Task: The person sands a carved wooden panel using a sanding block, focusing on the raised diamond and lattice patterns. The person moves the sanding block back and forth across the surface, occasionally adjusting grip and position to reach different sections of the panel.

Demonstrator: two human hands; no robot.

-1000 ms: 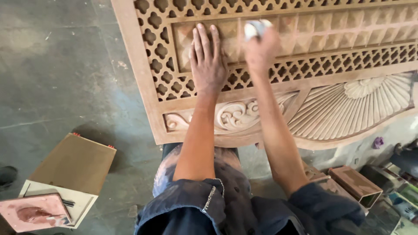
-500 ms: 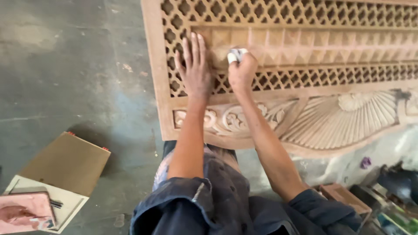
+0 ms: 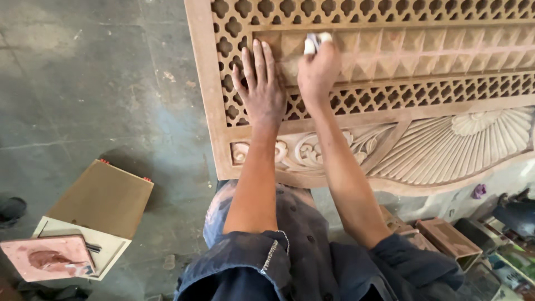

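You've got the big pale carved wooden panel (image 3: 446, 150), with its lattice cutouts and fan-shaped relief, lying flat on the grey concrete floor (image 3: 83, 83) right in front of your knees. Your left hand (image 3: 261, 92) is spread flat with the fingers relaxed, palm down on the lattice strip at the panel's left end, just bracing. Your right hand (image 3: 317, 69) is clenched around a small folded whitish pad, looks like sandpaper (image 3: 315, 42), pressed onto the row of little pyramid-shaped blocks between the two lattice bands.

So I'd say you're in the middle of rubbing down that pyramid row, near its left end, with most of the row off to the right looking untouched. Next stroke probably wants light pressure and the pad edge worked into the grooves between the blocks, so the crisp ridges don't get rounded off.

Off to your left sits a tan cardboard box (image 3: 103, 198) with a pinkish stained board (image 3: 47, 259) resting on it, well apart from the work.
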